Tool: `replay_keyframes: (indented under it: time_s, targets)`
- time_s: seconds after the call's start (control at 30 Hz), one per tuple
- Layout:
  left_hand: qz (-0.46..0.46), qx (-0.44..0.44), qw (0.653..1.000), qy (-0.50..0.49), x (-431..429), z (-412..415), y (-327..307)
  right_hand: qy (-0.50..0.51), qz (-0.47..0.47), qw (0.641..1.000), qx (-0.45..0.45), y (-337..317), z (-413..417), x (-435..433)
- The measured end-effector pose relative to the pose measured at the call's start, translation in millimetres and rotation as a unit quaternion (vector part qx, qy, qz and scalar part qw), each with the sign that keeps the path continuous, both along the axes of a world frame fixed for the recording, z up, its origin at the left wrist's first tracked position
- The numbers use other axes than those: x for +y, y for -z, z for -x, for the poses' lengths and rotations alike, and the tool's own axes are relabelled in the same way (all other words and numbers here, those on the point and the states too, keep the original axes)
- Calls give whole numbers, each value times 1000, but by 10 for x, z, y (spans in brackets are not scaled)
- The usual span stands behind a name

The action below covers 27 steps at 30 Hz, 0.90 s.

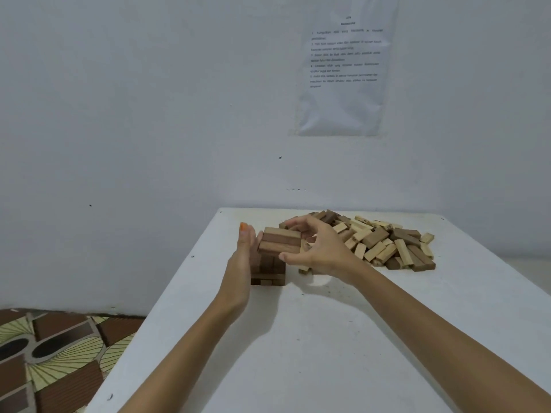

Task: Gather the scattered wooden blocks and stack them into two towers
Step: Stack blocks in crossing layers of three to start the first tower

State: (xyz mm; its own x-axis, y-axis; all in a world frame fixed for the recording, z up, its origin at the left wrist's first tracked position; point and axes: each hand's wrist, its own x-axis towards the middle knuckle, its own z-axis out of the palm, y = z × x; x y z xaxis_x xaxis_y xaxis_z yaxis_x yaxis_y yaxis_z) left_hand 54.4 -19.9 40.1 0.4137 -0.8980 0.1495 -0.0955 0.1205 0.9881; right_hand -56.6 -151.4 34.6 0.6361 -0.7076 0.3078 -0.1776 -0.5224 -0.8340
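Forearms, bare, reach in from the near edge and meet at the left side of the scene.

Largest element: white counter [328, 353], its top scuffed, set against a plain pale wall [134, 114]. A printed sheet of paper [343, 73] hangs on that wall above the counter's far end; its text is too small to read. Patterned flooring [53, 362] in brown and cream shows at lower left, beside the counter.

Loose pile of blocks [384, 239]: a heap of pale and dark wooden pieces lying at all angles on the far right part of the counter, just beyond the right hand.

Tower [269, 269]: dark brown blocks in crossed layers, standing near the counter's left edge, between the two hands. Its top layer [280, 241] is a lighter brown and sits slightly turned against the layers below.

Right hand [319, 248]: fingers arched over the far side of the top layer, thumb at its near right corner, so that the hand grasps that layer. A few pale blocks lie partly hidden beneath this hand.

Left hand [243, 257]: held flat and upright, fingers straight, palm pressed against the tower's left face; it grips nothing. One fingertip carries an orange nail.
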Motion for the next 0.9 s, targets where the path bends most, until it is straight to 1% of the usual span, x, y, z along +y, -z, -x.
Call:
replay_keyframes:
  time_s: [0.1,0.2,0.3,0.47,0.67,0.9]
  targets:
    - [-5,-25,1000,-17,30,-22,53,0,-7,1000,-2,86,-114,-36]
    - [-19,9,999,-29,8,-141,169,-1,2,1000,-1,166,-186,-53]
    - [-32,24,999,-29,-10,-174,192,-1,-1,1000,-6,225,-229,-58]
    - [-7,-3,1000,-28,-4,-118,147,-5,-20,1000,-23,274,-250,-59]
    - [15,16,999,-42,-26,-78,170,-1,-25,1000,-3,324,-251,-64]
    - [5,14,999,-44,-62,-95,205,-6,-34,999,5,338,-252,-65]
